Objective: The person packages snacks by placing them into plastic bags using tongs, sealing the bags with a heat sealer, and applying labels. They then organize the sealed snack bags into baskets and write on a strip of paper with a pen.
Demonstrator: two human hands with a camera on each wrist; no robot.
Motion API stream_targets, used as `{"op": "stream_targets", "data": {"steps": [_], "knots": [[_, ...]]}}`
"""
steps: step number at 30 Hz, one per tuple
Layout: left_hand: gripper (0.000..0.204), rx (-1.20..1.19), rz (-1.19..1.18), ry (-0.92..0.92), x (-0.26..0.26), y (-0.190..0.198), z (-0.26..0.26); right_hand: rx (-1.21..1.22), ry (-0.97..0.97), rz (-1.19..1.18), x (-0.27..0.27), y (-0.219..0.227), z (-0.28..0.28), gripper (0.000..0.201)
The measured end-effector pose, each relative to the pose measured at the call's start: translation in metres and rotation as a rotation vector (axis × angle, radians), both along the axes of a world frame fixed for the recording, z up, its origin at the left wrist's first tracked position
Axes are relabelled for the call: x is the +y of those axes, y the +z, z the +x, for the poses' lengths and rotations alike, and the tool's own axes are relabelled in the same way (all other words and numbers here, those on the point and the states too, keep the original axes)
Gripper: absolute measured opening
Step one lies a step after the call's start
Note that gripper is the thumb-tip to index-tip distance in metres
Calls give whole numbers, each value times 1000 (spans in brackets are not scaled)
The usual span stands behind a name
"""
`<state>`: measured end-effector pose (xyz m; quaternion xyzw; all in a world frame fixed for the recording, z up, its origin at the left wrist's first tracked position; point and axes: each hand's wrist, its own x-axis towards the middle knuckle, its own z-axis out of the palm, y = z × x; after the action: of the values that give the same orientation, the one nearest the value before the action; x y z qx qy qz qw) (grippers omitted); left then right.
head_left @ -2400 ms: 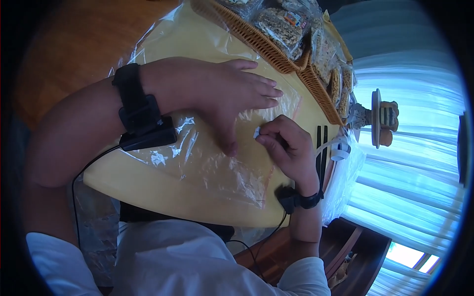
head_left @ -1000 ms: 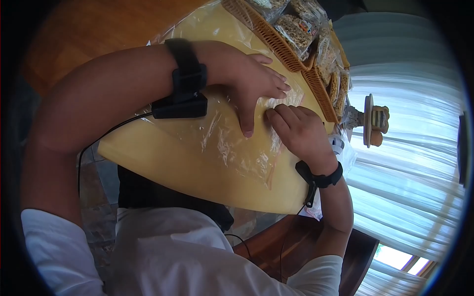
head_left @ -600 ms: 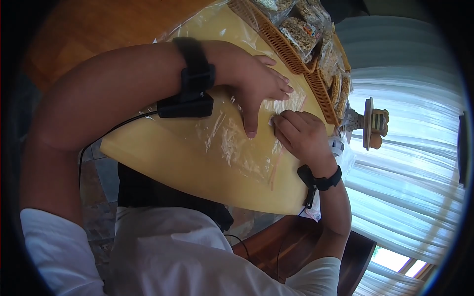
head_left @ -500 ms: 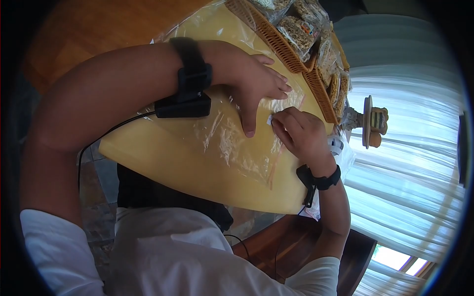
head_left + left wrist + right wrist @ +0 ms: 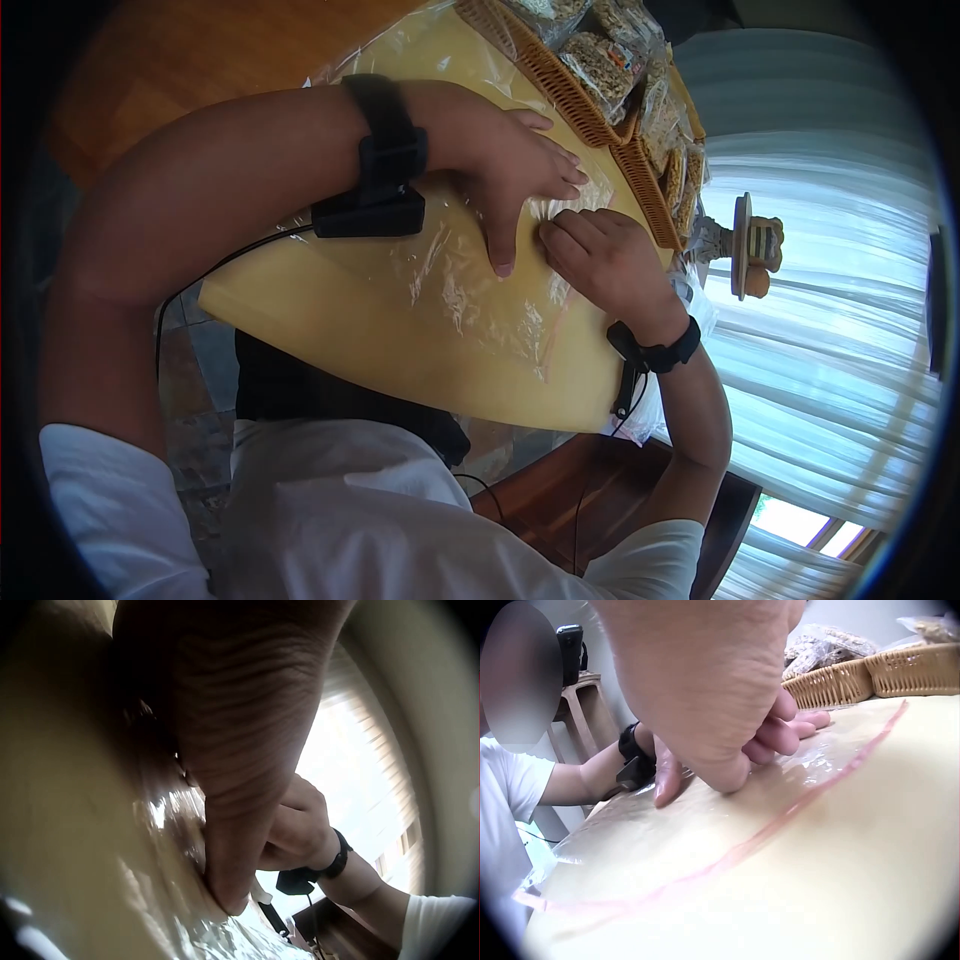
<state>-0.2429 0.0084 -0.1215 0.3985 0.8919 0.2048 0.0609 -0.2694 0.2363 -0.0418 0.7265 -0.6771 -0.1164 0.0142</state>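
A clear plastic bag (image 5: 460, 300) with a pink line along one edge (image 5: 735, 855) lies flat on the pale yellow surface (image 5: 330, 340). My left hand (image 5: 510, 165) rests on it, thumb and fingers spread; in the left wrist view its thumb (image 5: 240, 847) touches the film. Beside it, near the pink edge, my right hand (image 5: 610, 260) is bent down with curled fingers, their tips against the film in the right wrist view (image 5: 705, 697). The small white piece pinched there a moment earlier is hidden under the fingers in the head view.
Wicker baskets (image 5: 645, 185) holding several wrapped snacks (image 5: 600, 65) border the far side. Beyond them are a round stand (image 5: 742, 245) and a sheer curtain (image 5: 820, 330). A cable (image 5: 245, 250) hangs from my left wristband. Wooden furniture (image 5: 620, 490) is at lower right.
Compared with half a second ago, my right hand has turned over and lowered its fingers, covering the white piece. My left hand has barely moved; both hands were farther apart from the baskets earlier.
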Motion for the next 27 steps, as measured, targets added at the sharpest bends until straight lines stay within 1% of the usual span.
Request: {"op": "stream_targets", "data": {"steps": [3,5,14,21,27], "knots": [[132,0,-3,-1,0,1,0,-37,-15,-45,4,-4,1,18],[132,-2,-6,-8,-1,4,1,-63,-67,-104,8,-6,3,18],[130,6,-8,-11,-2,2,-1,-70,-129,-116,20,-3,9,23],[132,2,-1,-12,-2,0,-2,-93,-142,-125,22,3,13,22],[133,12,-2,-18,-4,-2,-3,-109,-207,-152,35,3,14,19]]}}
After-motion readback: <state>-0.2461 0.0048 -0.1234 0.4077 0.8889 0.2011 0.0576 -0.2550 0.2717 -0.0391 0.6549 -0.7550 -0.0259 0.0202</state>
